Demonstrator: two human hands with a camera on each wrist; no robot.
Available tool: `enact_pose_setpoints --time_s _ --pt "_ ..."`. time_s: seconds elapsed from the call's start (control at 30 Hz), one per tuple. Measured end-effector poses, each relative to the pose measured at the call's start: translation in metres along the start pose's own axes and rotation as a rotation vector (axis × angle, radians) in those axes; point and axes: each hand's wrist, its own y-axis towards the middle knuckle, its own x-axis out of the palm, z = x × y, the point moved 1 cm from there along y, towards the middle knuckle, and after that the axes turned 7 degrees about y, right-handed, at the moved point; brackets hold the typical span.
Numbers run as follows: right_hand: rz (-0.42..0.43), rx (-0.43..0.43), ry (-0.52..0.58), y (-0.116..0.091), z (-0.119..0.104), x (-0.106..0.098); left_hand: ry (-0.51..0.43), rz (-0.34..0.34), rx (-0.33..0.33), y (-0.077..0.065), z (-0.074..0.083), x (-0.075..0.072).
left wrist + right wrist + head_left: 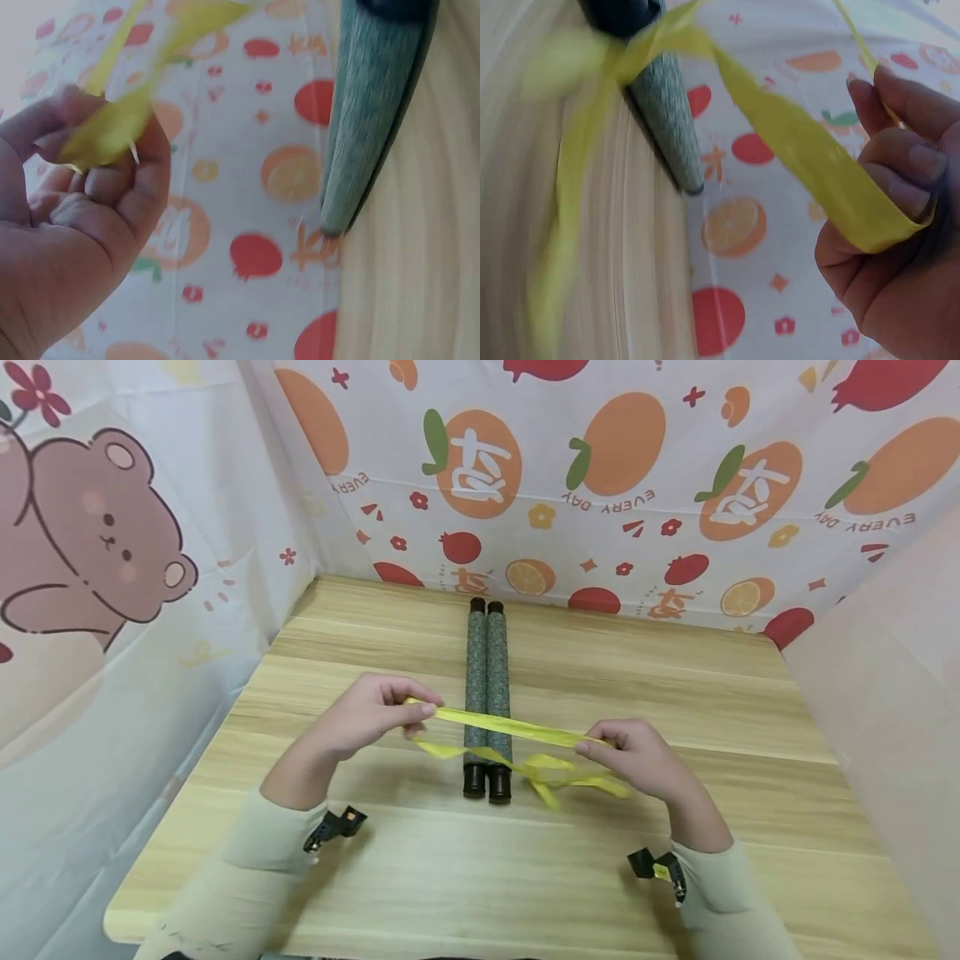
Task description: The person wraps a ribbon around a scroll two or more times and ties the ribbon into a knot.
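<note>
A yellow ribbon [510, 726] is stretched between both hands, above a pair of green speckled rolls with dark end knobs, like a scroll [497, 685]. My left hand [375, 714] pinches one end between thumb and fingers, left of the rolls. To their right, my right hand [633, 752] grips the other end, and in the right wrist view the ribbon [802, 150] loops round its curled fingers. Loose lengths of ribbon dangle below, twisted and partly blurred, overlapping the rolls' near ends in the head view.
The rolls lie side by side on a light wood table [375, 877], pointing away from me. A fruit-print cloth [555, 543] hangs behind the table, and a bear-print cloth [217, 527] hangs along the left. Small black cameras [333, 828] sit on both wrists.
</note>
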Motion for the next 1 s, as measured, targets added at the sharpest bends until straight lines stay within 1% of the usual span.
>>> enact_pose_setpoints --time_s 0.13,0.27,0.33,0.47,0.53,0.63,0.73,0.83,0.9,1.0 --pt "-0.009 -0.001 0.087 -0.013 0.011 -0.018 0.085 0.017 -0.012 -0.01 -0.003 -0.023" --pt "0.008 0.01 0.14 -0.028 0.024 -0.038 0.186 0.052 -0.037 -0.021 -0.003 -0.044" --pt "0.026 0.025 0.144 -0.036 0.03 -0.047 0.246 0.074 -0.062 -0.026 -0.003 -0.054" --pt "0.058 0.074 0.129 -0.05 0.042 -0.063 0.363 0.114 -0.093 -0.037 -0.004 -0.07" --pt "0.073 0.105 0.12 -0.056 0.047 -0.07 0.383 0.125 -0.099 -0.04 -0.006 -0.076" --pt "0.086 0.149 0.102 -0.065 0.055 -0.078 0.358 0.122 -0.12 -0.043 -0.011 -0.08" --pt "0.096 0.202 0.079 -0.073 0.062 -0.084 0.353 0.076 -0.144 -0.042 -0.018 -0.08" --pt "0.09 0.27 0.056 -0.078 0.067 -0.088 0.376 0.033 -0.164 -0.039 -0.029 -0.078" --pt "0.072 0.316 0.04 -0.081 0.07 -0.089 0.398 0.007 -0.163 -0.037 -0.037 -0.076" --pt "0.033 0.38 0.006 -0.085 0.077 -0.089 0.413 -0.054 -0.169 -0.034 -0.05 -0.072"
